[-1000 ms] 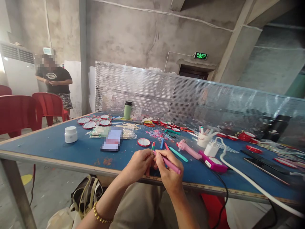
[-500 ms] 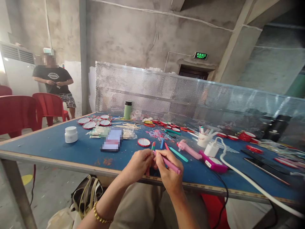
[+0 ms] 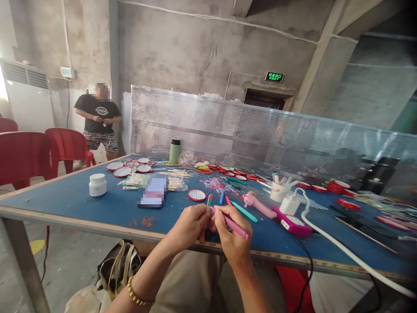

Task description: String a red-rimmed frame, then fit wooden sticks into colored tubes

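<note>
Near the table's front edge, my left hand (image 3: 192,222) is closed around a narrow flat craft stick (image 3: 210,200), whose top end shows red, green and pale colour. My fingers hide much of its length. A pink marker (image 3: 237,228) sits in my right hand (image 3: 235,232), gripped like a pen, with its tip at the stick beside my left fingers. Just beyond my hands lie a blue marker (image 3: 222,197), a red marker (image 3: 228,200), a teal marker (image 3: 246,211) and a round red-rimmed disc (image 3: 196,195).
A phone (image 3: 153,191) and a white jar (image 3: 97,185) stand to the left. Pink handheld fan (image 3: 260,204), purple device (image 3: 291,221) and white cable (image 3: 308,208) lie right. A green bottle (image 3: 175,151) is at the back. Another person (image 3: 99,115) stands beyond red chairs (image 3: 69,145).
The person in the background has moved to the right, towards the pillar. My hands keep the same grips, and the pink marker has shifted very slightly.
</note>
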### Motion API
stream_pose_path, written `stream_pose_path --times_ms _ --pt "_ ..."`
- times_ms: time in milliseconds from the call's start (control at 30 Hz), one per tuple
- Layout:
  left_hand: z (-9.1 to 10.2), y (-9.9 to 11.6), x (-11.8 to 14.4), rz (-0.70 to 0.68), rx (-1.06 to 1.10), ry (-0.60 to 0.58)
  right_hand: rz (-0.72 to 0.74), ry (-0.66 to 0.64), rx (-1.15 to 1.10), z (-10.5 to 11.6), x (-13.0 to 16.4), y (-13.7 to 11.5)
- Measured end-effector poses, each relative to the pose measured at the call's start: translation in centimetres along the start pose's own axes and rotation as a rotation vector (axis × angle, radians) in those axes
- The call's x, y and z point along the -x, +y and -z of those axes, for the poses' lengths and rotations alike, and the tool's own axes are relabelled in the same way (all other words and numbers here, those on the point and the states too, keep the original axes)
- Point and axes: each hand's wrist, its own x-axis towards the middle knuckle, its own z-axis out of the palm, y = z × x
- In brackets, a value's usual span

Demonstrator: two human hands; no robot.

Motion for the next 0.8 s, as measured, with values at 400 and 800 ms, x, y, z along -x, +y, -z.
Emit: stream_pose_path --times_ms 400,800 --pt "-0.03 0.65 0.09 0.008 -0.023 0.014 0.037 -0.013 0.006 0.07 -0.27 -0.26" --pt "-0.13 0.30 0.12 0.007 -0.004 0.006 0.029 0.001 0.017 -0.03 -0.29 -0.20"
